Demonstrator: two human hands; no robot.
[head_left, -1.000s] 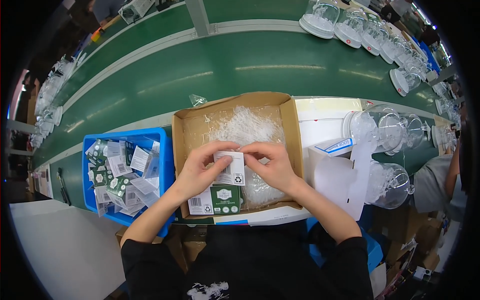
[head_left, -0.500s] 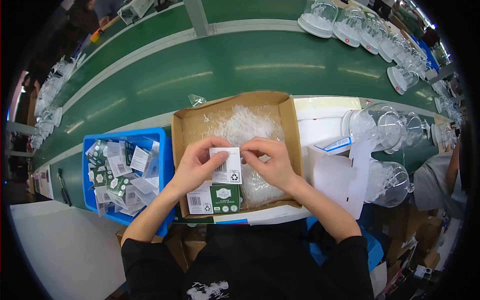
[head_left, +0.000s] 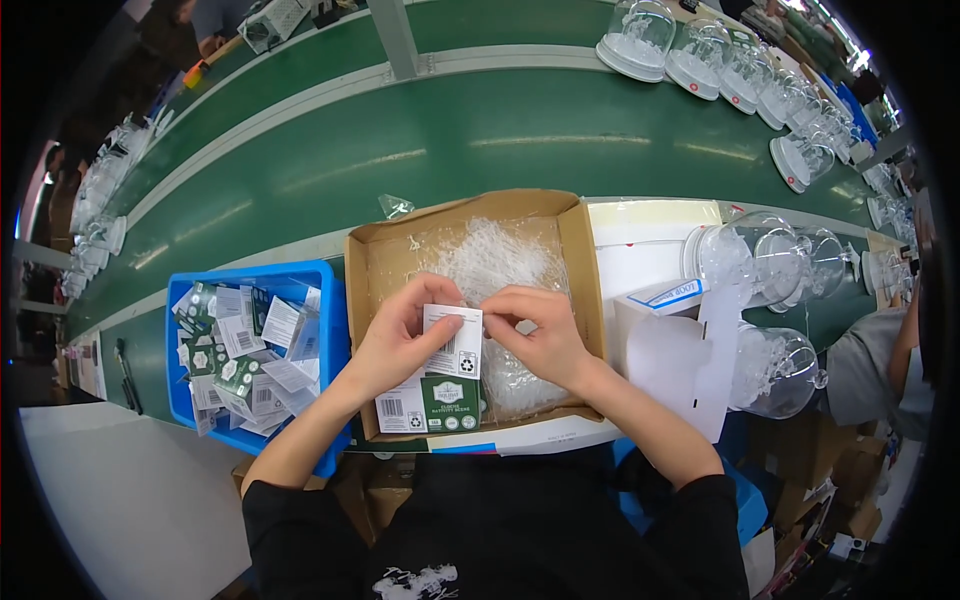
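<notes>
Holding: white card [head_left: 452, 341] between both hands, above cardboard box [head_left: 572, 300]
Left hand [head_left: 395, 338]: grip pinching card's left edge
Right hand [head_left: 540, 332]: grip pinching card's right edge

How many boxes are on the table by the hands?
2: a brown cardboard box under both hands, and a blue bin of cards to its left. Others may be hidden below.

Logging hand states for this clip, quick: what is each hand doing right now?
Left hand: closed on the left edge of the small white printed card.
Right hand: fingertips pinching the same card's right edge, above the cardboard box.
</notes>
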